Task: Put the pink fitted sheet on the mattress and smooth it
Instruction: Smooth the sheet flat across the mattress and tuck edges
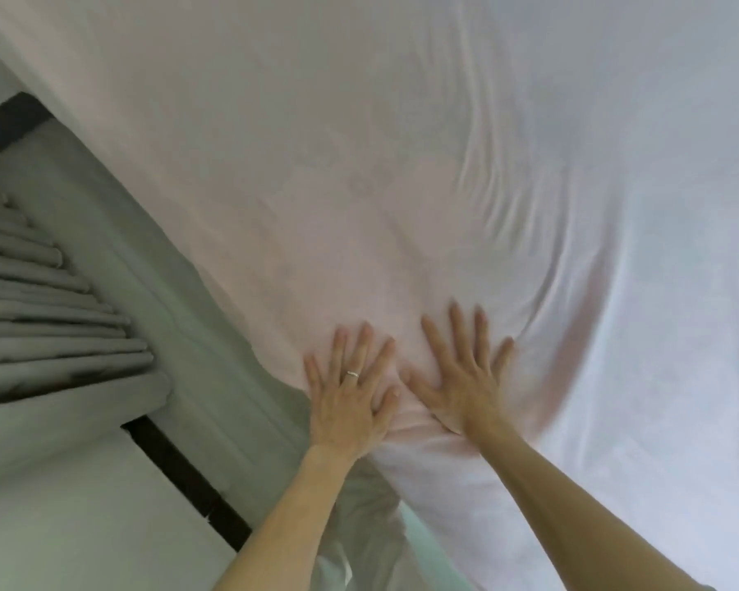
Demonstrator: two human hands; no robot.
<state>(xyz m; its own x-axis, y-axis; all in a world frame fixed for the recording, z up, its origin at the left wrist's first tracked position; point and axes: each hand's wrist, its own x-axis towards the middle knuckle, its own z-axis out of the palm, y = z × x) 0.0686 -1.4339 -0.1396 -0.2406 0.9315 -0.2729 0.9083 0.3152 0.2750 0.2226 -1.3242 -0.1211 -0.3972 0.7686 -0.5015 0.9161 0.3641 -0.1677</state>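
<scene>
With both palms flat, fingers spread, the left hand (350, 398) and right hand (461, 377) side by side on the pink fitted sheet (316, 164) covering the mattress, sweep outward toward what seem to be ripples (500, 194).

Ahead and to my right the pink sheet (316, 142) lies open to pass over; on my left, beyond its edge, bunched curtain folds (52, 317) stand close.
</scene>
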